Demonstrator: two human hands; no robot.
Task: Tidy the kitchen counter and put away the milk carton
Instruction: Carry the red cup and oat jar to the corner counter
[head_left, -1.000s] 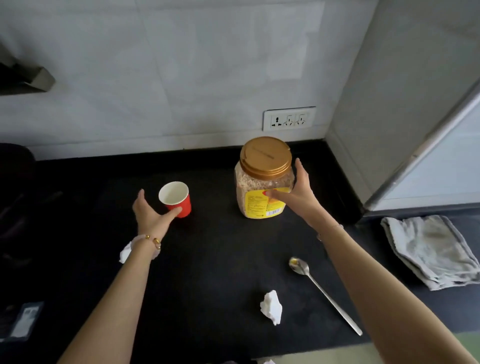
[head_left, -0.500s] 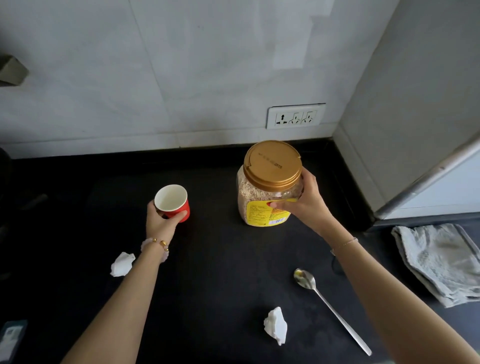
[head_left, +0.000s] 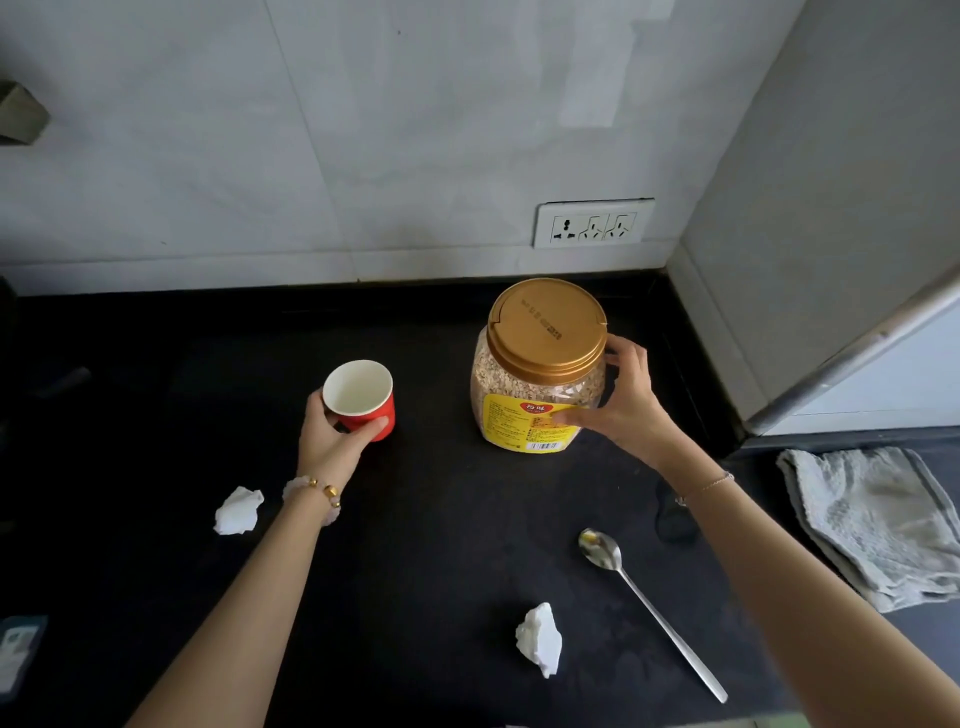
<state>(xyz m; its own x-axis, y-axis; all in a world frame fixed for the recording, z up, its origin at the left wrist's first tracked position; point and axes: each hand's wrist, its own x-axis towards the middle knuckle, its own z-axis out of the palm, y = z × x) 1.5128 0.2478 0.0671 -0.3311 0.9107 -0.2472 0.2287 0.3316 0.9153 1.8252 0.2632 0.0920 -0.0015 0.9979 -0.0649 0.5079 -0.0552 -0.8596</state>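
View from above of a black kitchen worktop (head_left: 441, 519) set against a pale tiled wall, with two bare forearms reaching in from the bottom edge. The left hand (head_left: 332, 441) grasps a red paper cup (head_left: 363, 400) from its near side, thumb and fingers curled round the wall. The cup is upright, its white inside showing and nothing visible in it. The right hand (head_left: 628, 410) grasps a large clear plastic jar (head_left: 535, 395), with the thumb pressed on the yellow label and the fingers wrapped round the right side just under the lid. The jar stands upright towards the back of the worktop, to the right of the cup and apart from it. It is filled with pale grain or flakes and closed with a gold screw lid (head_left: 548, 327). A beaded bracelet (head_left: 317, 493) sits on the left wrist. One crumpled white tissue (head_left: 238, 512) lies on the worktop just left of that wrist, and a second crumpled tissue (head_left: 540, 647) lies nearer the front edge, between the two forearms. A long metal spoon (head_left: 649, 608) lies beside the right forearm, bowl towards the jar and handle pointing to the front right. A grey cloth (head_left: 872, 525) lies rumpled at the far right. A white socket plate (head_left: 595, 223) is fixed to the wall behind the jar.
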